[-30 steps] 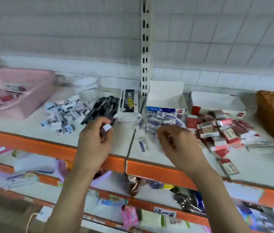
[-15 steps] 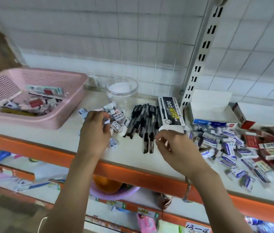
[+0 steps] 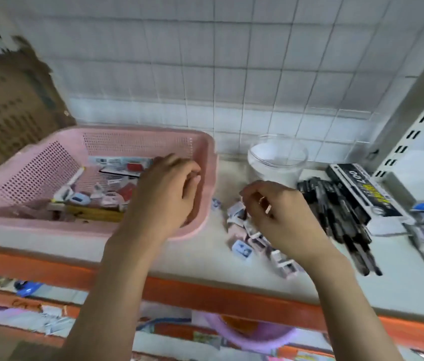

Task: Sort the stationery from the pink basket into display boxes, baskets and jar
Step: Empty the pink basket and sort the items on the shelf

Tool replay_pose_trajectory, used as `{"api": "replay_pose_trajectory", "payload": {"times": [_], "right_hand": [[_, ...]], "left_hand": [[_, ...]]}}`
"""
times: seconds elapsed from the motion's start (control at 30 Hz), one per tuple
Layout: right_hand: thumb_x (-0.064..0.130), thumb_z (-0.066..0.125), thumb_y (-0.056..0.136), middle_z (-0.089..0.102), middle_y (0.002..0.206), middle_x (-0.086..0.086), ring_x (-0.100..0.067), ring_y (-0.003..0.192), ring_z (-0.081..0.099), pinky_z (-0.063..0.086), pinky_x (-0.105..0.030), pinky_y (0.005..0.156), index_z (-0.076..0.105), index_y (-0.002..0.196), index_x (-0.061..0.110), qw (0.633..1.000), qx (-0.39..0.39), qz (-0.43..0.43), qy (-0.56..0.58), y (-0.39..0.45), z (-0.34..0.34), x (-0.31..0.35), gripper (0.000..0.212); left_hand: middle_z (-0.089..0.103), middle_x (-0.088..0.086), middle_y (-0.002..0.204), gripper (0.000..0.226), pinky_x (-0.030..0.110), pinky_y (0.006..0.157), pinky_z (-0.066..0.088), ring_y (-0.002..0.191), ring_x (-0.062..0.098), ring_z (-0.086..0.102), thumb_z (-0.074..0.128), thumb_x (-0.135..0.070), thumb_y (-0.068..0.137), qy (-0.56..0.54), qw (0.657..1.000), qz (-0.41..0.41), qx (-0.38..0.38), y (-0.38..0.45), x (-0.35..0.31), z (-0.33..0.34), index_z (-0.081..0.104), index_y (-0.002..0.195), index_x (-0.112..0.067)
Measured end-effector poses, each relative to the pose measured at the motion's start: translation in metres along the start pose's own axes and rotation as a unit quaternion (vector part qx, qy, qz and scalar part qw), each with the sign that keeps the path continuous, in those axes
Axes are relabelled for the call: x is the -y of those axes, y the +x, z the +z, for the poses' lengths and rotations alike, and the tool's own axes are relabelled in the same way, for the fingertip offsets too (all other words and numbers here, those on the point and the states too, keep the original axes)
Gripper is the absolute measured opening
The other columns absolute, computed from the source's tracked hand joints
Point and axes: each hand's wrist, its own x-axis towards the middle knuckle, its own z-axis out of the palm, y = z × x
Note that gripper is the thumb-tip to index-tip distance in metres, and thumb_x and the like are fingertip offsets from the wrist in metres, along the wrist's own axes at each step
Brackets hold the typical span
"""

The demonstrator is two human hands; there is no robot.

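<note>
Over right end of perforated pink plastic basket (image 3: 49, 162), left hand (image 3: 164, 196) is held, fingers loosely curled, nothing gripped. Mixed stationery (image 3: 96, 196) is seen just left of it, inside basket. Right hand (image 3: 278, 214) is poised above pile of small white erasers (image 3: 244, 238); small pale item seems pinched, uncertain through blur. Clear plastic jar (image 3: 277, 160) stands beyond right hand. Step judged: fetching next item. Next move calls for reach down-left and pinch on one piece.

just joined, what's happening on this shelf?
A person is sorting stationery on a shelf. The left hand reaches over the near right corner of the pink basket, which still holds mixed items; whether it grips anything is unclear. The right hand hovers over a pile of small erasers, fingers curled. Black pens lie beside a clear jar.
</note>
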Motion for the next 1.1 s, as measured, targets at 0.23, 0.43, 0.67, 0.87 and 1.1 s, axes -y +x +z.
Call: {"api": "replay_pose_trajectory", "payload": {"times": [0.23,0.43,0.67,0.87,1.1], "right_hand": [[0.012,0.058,0.088,0.054,0.070,0.021,0.011,0.060,0.050,0.035,-0.003,0.059,0.068,0.090,0.015,1.000,-0.028,0.008,-0.005,0.054,0.067,0.082,0.010],[0.032,0.065,0.086,0.052,0.122,-0.002,-0.021,0.115,0.050,0.040,-0.027,0.092,0.052,0.127,0.020,0.969,0.221,0.037,-0.104,0.084,0.099,0.102,0.045],[0.047,0.070,0.079,-0.037,0.149,0.008,-0.022,0.136,-0.033,-0.006,-0.051,0.113,-0.016,0.142,0.048,0.855,0.454,0.051,-0.245,0.116,0.139,0.113,0.107],[0.039,0.068,0.081,0.001,0.156,0.008,-0.026,0.144,0.009,0.027,-0.050,0.112,0.004,0.139,0.054,0.862,0.444,0.022,-0.245,0.126,0.151,0.100,0.087],[0.034,0.066,0.082,0.024,0.143,0.002,-0.024,0.120,0.041,0.045,-0.034,0.086,0.015,0.139,0.038,0.869,0.422,0.012,-0.256,0.134,0.151,0.095,0.076]], "left_hand": [[0.069,0.004,0.099,0.018,0.041,0.076,0.054,0.088,0.023,0.064,0.064,-0.013,0.085,-0.020,0.994,-0.059,0.084,-0.025,0.148,-0.055,0.067,0.102,-0.013],[0.061,0.002,0.122,0.047,0.037,0.092,0.046,0.107,0.019,0.057,0.075,-0.030,0.076,-0.049,0.970,-0.113,0.210,-0.025,0.202,-0.064,0.060,0.119,-0.020],[-0.002,-0.002,0.158,0.086,0.041,0.116,0.018,0.145,0.025,0.001,0.063,-0.023,0.085,0.072,0.877,-0.099,0.464,-0.013,0.212,-0.052,0.008,0.148,-0.037],[-0.008,0.005,0.157,0.082,0.043,0.107,0.034,0.142,0.034,0.015,0.053,-0.002,0.086,0.098,0.875,-0.102,0.462,-0.013,0.208,-0.046,0.008,0.149,-0.031],[0.019,0.006,0.149,0.070,0.044,0.102,0.037,0.136,0.031,0.027,0.055,-0.004,0.087,0.091,0.887,-0.100,0.441,-0.019,0.208,-0.047,0.020,0.146,-0.021]]}}
